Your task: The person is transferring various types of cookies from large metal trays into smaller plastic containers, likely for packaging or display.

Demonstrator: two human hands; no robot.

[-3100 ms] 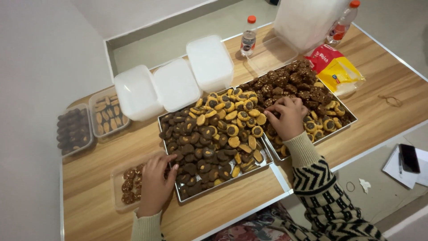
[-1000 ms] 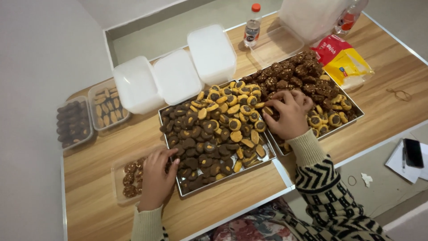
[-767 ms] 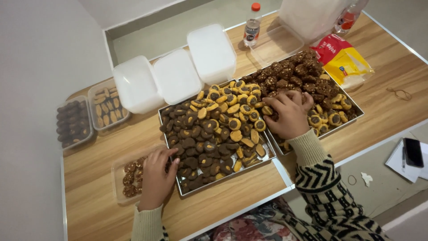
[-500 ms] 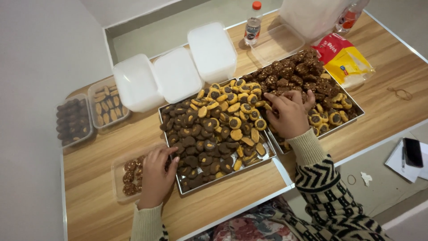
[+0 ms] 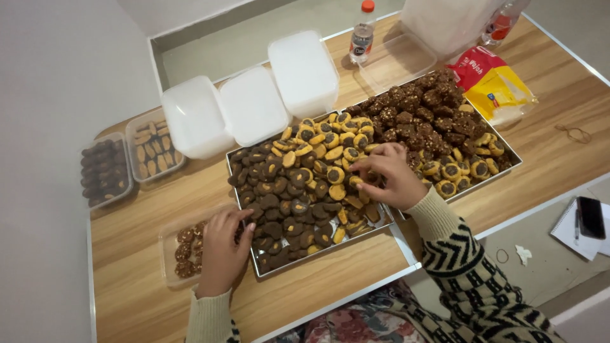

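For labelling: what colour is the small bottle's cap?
Orange-red cap on the clear plastic bottle; head view.

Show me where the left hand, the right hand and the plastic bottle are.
left hand (image 5: pixel 222 251), head view, back of the hand.
right hand (image 5: pixel 389 174), head view, back of the hand.
plastic bottle (image 5: pixel 362 37), head view, its clear body.

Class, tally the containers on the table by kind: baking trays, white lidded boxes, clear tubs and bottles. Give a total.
Baking trays: 2
White lidded boxes: 3
Clear tubs: 4
Bottles: 2
Total: 11
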